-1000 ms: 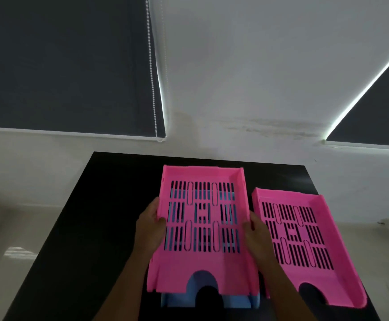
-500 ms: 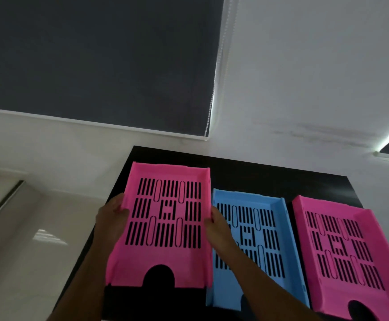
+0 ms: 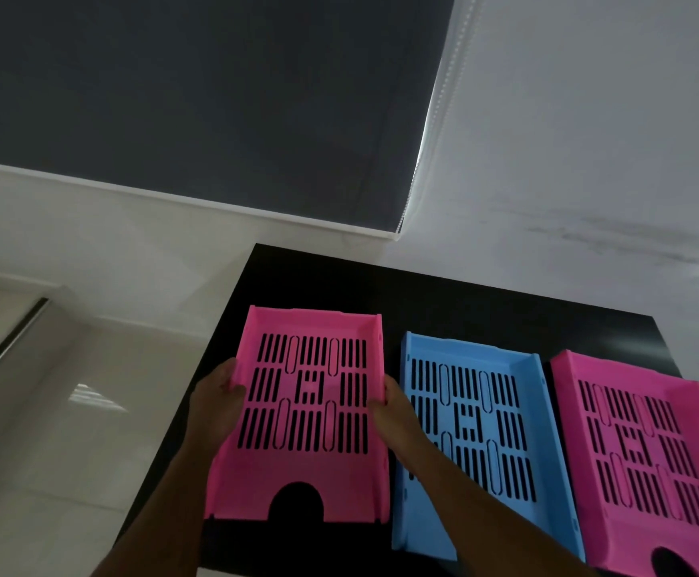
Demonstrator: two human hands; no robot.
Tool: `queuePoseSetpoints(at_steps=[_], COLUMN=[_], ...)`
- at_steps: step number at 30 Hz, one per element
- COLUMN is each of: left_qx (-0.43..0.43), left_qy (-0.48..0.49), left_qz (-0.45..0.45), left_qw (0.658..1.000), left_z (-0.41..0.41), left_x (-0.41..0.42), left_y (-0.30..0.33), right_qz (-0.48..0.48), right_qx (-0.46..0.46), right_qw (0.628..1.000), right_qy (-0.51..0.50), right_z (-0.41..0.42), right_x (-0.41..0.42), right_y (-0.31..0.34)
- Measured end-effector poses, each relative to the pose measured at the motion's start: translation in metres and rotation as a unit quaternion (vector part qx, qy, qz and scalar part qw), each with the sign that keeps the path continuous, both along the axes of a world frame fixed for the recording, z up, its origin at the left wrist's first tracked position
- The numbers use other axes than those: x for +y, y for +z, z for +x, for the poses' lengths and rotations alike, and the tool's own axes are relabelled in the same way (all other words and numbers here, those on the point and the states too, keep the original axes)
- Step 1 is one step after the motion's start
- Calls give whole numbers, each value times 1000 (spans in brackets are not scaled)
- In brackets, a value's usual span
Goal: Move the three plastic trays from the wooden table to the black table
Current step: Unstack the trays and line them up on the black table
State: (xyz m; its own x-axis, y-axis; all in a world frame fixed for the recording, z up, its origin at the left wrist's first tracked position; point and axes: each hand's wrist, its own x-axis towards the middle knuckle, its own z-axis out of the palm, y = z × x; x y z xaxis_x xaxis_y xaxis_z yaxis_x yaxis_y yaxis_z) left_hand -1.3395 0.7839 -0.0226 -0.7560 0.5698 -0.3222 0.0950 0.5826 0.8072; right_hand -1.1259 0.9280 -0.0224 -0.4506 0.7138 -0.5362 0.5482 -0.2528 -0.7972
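Three slotted plastic trays are shown side by side on the black table (image 3: 443, 301). The left pink tray (image 3: 306, 414) is gripped at its side walls by the left hand (image 3: 218, 403) and the right hand (image 3: 395, 414). The blue tray (image 3: 476, 435) is placed in the middle, and the right pink tray (image 3: 639, 456) beside it.

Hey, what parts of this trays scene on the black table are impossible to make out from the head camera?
- Right pink tray: its near right corner is cut off by the frame edge.
- Blue tray: partly covered by the right hand and forearm.
- Left pink tray: whether it rests on the black table or is held just above; the tray hides its underside.
- Wooden table: out of frame.
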Motion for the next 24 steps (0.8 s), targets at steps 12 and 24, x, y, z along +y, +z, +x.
queuePoseSetpoints(at_steps=[12,24], left_qx=[8,61], left_qy=[-26,-36], left_qz=[-13,24], left_qw=[1000,997], left_z=[-5,60], left_x=[11,42], left_y=[-12,-9], right_qz=[8,119], right_qx=[-35,-6], right_qw=[999,992], right_qy=[2,-52], right_z=[-2,50], right_x=[6,34], right_y=[-5,16])
